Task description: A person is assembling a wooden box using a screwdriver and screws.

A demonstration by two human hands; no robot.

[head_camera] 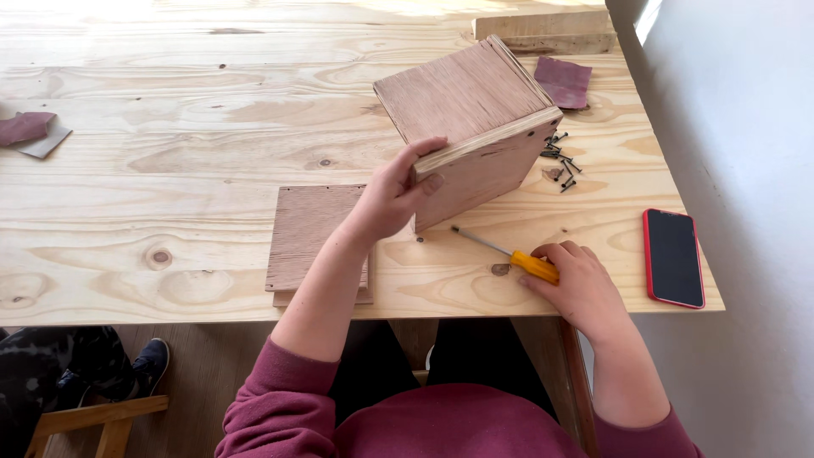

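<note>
Red-cased phone (673, 258), dark blank rectangular screen up, near table's (170, 170) right edge

Surface: pale plywood table (212, 110)
Centre: tilted wooden box (471, 110), flat plywood panels (309, 233)
Right: black screws (560, 161), yellow-handled screwdriver (509, 253), red-cased phone (672, 258)
Far edge: sandpaper sheets (563, 81), wood board (547, 30)
Left edge: sandpaper scrap (30, 131)

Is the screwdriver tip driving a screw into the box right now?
No. The screwdriver lies flat on the table under the right hand, apart from the wooden box.
</note>
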